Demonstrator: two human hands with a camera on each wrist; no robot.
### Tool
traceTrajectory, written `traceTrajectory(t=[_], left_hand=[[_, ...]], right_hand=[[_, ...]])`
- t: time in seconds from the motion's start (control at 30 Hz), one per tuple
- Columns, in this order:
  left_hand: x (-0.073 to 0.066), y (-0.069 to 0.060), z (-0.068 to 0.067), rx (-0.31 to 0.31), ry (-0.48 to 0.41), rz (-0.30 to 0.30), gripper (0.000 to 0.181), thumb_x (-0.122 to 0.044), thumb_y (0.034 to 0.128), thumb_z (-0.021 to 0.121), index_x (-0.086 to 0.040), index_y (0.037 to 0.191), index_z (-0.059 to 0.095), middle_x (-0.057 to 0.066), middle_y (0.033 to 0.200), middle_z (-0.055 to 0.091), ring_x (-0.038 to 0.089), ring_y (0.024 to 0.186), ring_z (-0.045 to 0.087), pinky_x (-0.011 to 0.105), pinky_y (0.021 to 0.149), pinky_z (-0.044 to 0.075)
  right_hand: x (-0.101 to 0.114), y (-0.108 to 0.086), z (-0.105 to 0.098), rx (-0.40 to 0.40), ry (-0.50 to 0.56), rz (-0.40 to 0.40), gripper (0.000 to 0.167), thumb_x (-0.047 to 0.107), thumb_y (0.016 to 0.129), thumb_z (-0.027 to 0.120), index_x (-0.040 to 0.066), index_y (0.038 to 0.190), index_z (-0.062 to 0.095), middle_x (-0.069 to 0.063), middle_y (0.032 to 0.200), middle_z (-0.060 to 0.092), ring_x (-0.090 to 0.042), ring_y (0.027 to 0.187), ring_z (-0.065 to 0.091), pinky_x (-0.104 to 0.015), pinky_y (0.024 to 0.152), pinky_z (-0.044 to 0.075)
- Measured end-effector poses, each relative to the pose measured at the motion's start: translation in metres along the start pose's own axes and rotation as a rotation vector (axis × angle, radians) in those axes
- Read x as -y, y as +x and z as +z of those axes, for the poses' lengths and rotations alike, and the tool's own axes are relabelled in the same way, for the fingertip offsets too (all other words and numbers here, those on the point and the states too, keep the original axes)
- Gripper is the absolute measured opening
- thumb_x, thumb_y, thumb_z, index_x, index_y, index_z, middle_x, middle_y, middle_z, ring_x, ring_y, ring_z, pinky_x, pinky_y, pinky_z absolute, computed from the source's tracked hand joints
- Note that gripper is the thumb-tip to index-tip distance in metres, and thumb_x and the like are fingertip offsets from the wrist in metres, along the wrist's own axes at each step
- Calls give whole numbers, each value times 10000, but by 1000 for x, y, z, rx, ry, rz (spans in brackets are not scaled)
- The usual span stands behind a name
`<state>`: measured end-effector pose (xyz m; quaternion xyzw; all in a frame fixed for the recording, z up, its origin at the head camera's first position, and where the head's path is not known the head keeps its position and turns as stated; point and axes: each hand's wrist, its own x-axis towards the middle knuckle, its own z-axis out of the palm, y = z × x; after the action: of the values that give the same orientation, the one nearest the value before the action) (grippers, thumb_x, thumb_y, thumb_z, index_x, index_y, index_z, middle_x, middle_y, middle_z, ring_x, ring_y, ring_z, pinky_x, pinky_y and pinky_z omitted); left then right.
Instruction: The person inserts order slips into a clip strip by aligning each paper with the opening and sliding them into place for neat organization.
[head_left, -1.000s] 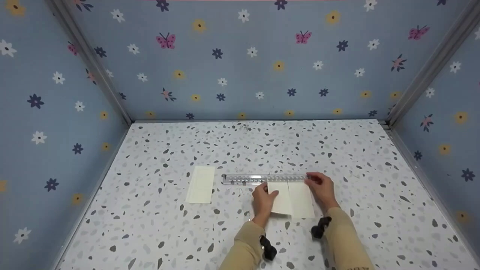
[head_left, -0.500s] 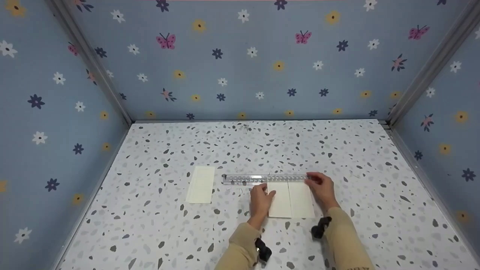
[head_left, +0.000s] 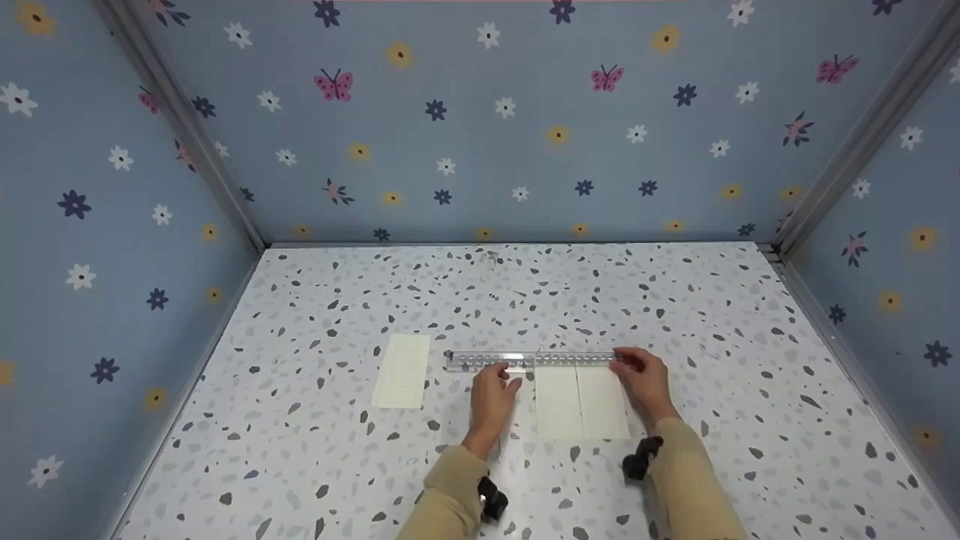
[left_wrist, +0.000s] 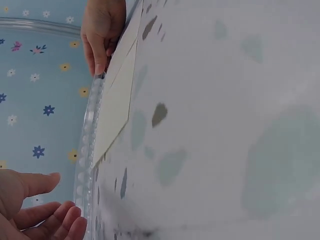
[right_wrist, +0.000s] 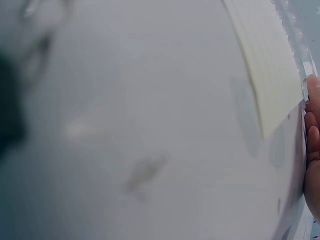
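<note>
A clear plastic binding strip with a row of round bumps or rings lies crosswise on the table. Two cream paper stacks or pads, a left one and a right one, lie side by side, top edges at its right half. My right hand pinches the strip's right end between thumb and fingers. Beside the left paper, my left hand holds nothing; its fingers are loosely bent near the strip. In the left wrist view, the left thumb stands apart from the fingers.
More cream paper lies on the left, its pieces slightly fanned. The white speckled table is bounded by blue floral walls at the back and sides. Black wrist cameras sit on both sleeves.
My left hand lowered the left paper's raised edge flat, let go of it and moved left along the strip. The right hand stays at the strip's right end.
</note>
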<state>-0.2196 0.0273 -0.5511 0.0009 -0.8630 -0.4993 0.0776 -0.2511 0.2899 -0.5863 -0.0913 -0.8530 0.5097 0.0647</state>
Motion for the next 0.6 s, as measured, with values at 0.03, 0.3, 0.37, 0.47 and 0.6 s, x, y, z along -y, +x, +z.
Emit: traceTrajectory(t=[0.03,0.3,0.37,0.47,0.6], left_hand=[[2,1,-4,-3,10,1,277,-57,770,661,76,1007,605,84,788,577,121,660,544,271,596,442],[22,12,-31,-72,117,14,247,-62,770,662,72,969,602,110,824,574,180,715,534,304,643,436],[27,15,-39,-88,148,17,262,-67,775,660,77,983,596,131,850,576,200,736,541,321,662,438],[33,18,-50,-96,183,10,278,-72,785,651,80,1008,586,143,884,570,222,778,546,338,703,441],[40,23,-66,-93,202,-8,299,-77,799,639,85,1041,571,162,928,559,255,852,544,358,751,440]], right_hand=[[-1,0,0,-5,-6,-11,281,120,793,655,69,1067,620,-81,1041,597,-182,865,515,-311,755,406],[-3,2,1,0,-13,20,280,124,796,646,99,1072,611,-53,1051,587,-178,875,506,-308,767,401],[-3,1,1,3,-7,30,281,126,798,644,104,1075,609,-50,1054,584,-179,880,504,-310,769,399],[-3,1,1,4,-2,39,285,127,798,643,109,1079,606,-52,1056,579,-184,890,503,-319,777,402],[-3,1,2,7,-7,50,288,126,802,639,112,1087,602,-52,1061,574,-187,904,499,-322,791,400]])
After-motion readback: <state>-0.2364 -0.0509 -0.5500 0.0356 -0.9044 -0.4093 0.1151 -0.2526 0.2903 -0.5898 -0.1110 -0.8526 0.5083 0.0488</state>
